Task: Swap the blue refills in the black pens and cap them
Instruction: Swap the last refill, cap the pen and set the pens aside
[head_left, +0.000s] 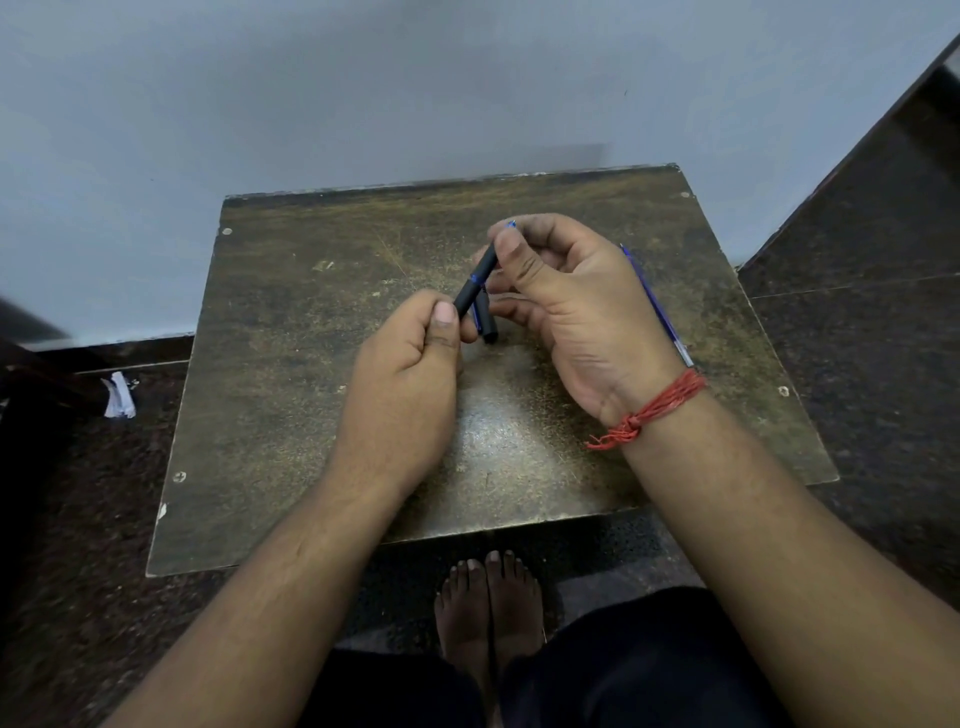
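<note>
Closest to the person, the left hand (415, 358) pinches the low end of a black pen (475, 283) with its fingers curled round it. The pen is held up above the middle of the table (291, 395). Just past the pen, the right hand (566, 301) grips its top end with thumb and fingers, and a second black piece (487, 325) hangs under the pen from that hand. Farther right of the pen, a blue refill (657, 306) lies on the table. The pen looks light, stiff and smooth, so hold it near both ends. The refill looks thin and may bend
</note>
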